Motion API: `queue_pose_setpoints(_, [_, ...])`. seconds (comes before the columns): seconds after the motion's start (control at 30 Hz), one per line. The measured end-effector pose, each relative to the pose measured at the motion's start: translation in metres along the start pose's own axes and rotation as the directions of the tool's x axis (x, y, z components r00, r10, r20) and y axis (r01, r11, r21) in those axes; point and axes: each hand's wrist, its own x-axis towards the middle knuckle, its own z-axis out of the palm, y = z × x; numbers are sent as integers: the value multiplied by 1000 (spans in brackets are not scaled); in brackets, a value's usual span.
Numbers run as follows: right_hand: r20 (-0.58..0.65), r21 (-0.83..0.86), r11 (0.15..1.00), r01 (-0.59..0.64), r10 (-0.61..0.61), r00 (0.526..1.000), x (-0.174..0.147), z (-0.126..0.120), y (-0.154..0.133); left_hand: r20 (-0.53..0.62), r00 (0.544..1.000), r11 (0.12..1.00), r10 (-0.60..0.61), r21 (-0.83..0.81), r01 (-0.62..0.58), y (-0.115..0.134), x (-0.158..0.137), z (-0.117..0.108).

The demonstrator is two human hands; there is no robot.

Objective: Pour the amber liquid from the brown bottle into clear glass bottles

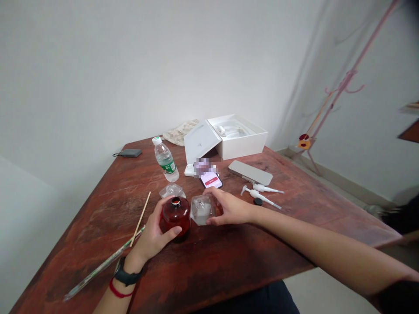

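My left hand [160, 231] is wrapped round a dark red glass bottle [178, 213] with an uncovered, narrow neck. Right beside it, my right hand [225, 208] grips a clear, angular bottle [201, 210] by its right side; it looks whitish inside. Another clear, faceted piece [172, 190] lies just behind the red bottle, partly hidden by it. To the right of my right hand are two white pump dispensers [263, 196] and a small black cap [258, 201].
A water bottle [166, 159] stands behind the hands. Farther back are a phone [211, 179], a grey flat case [250, 172] and an open white box [244, 144]. On the left lie a wooden stick [140, 218], a long plastic-wrapped item [98, 270] and a grey device [129, 153].
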Motion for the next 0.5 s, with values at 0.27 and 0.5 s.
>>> queue_pose_setpoints(0.27, [5, -15, 1000, -21, 21, 1000, 0, -1, -3, -24, 1000, 1000, 12, -26, -13, -9, 0, 2])
queue_pose_setpoints(0.5, [9, -20, 999, -25, 25, 1000, 0, -1, -3, 15, 1000, 999, -11, -32, 11, 5, 0, 0])
